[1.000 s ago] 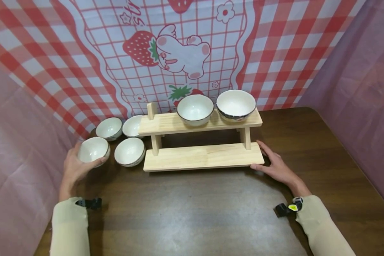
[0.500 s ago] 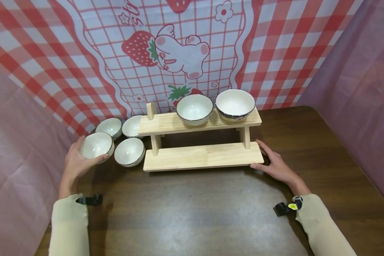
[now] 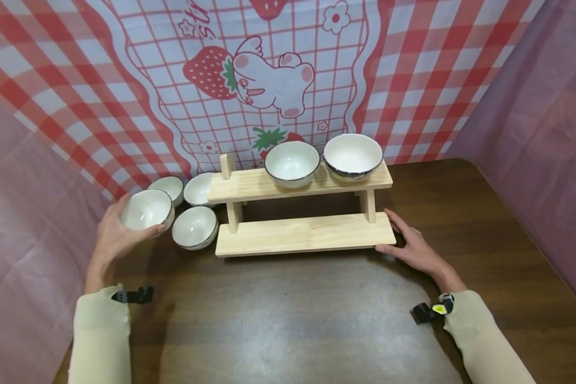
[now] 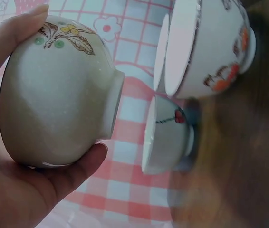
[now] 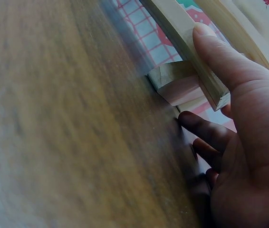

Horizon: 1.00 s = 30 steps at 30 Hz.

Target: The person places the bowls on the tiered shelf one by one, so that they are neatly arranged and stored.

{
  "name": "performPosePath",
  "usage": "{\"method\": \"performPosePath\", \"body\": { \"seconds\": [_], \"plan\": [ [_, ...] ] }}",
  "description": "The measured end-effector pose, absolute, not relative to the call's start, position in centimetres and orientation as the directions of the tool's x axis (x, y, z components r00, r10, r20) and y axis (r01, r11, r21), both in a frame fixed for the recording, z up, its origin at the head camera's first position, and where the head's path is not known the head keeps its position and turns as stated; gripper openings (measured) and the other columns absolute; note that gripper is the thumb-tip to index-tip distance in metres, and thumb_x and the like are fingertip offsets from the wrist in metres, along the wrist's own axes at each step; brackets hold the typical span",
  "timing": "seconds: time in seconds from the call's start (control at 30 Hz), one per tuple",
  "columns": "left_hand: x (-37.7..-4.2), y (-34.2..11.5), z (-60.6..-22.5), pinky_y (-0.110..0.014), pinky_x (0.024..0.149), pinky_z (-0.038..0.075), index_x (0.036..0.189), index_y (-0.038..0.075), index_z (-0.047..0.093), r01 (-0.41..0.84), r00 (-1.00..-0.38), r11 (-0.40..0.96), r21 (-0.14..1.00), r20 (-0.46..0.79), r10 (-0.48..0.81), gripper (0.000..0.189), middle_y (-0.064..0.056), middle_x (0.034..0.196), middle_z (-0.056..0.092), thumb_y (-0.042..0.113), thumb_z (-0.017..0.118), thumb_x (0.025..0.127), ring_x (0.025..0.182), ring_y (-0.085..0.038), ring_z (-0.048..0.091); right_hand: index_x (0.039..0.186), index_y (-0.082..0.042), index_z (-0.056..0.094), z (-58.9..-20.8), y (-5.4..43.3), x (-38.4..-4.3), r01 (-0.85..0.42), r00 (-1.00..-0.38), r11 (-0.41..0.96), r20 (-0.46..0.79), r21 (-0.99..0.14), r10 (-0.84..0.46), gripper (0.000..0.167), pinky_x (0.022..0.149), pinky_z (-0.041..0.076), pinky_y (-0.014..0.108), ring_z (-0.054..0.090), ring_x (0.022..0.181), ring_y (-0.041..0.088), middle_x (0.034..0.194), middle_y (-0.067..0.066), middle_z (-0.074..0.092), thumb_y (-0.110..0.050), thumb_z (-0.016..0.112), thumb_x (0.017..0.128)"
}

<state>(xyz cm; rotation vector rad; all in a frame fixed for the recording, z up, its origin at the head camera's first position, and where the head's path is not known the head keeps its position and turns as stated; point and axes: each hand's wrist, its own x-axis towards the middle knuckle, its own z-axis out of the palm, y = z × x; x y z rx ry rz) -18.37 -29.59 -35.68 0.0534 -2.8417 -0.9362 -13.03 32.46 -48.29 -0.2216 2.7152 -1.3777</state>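
Observation:
My left hand (image 3: 112,234) grips a small white bowl (image 3: 148,210) at the left, thumb on the near side and fingers round the far side. In the left wrist view this bowl (image 4: 58,95) shows leaves and yellow berries, its foot clear of the hand and off the table. My right hand (image 3: 420,253) holds the right end of a two-tier wooden shelf (image 3: 307,234). In the right wrist view its thumb (image 5: 215,45) lies along the lower board (image 5: 182,35), the other fingers near the table beneath. On the upper board stand a dark-rimmed bowl (image 3: 293,162) and a dark-patterned bowl (image 3: 353,156).
Beside the held bowl, a bowl (image 3: 194,229) stands on the brown table (image 3: 278,309). Behind are another bowl (image 3: 172,186), partly covered by the held one, and a bowl (image 3: 199,189) partly hidden by the shelf. A checked strawberry cloth (image 3: 288,64) hangs behind.
My left hand has lifted the bowl and moved it up and slightly right, so it now overlaps the bowl behind. The right hand and the shelf have stayed put.

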Motion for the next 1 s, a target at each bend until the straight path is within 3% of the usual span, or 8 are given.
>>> {"method": "performPosePath", "body": {
  "seconds": [0.5, 1.0],
  "plan": [
    [-18.7, -27.0, -33.0, -0.057, 0.095, 0.036, 0.157, 0.004, 0.029, 0.089, -0.986, 0.810, 0.579, 0.166, -0.010, 0.107, -0.035, 0.146, 0.041, 0.036, 0.086, 0.072, 0.125, -0.048, 0.043, 0.162, -0.012, 0.013, -48.3, 32.5, -13.0, -0.072, -0.986, 0.587, -0.031, -0.807, -0.163, 0.099, 0.115, 0.022, 0.070, 0.026, 0.150, 0.046, 0.163, 0.026, 0.027, -0.032, 0.076, 0.089],
    [-19.4, -24.4, -30.9, -0.060, 0.097, 0.040, 0.159, 0.011, 0.028, 0.123, -0.987, 0.799, 0.589, 0.154, 0.039, 0.110, -0.030, 0.153, 0.038, 0.040, 0.088, 0.070, 0.127, -0.045, 0.042, 0.162, -0.012, 0.013, -48.2, 32.4, -13.0, -0.068, -0.987, 0.587, -0.033, -0.807, -0.159, 0.099, 0.115, 0.022, 0.070, 0.026, 0.150, 0.046, 0.162, 0.026, 0.028, -0.032, 0.076, 0.088]
  ]
}}
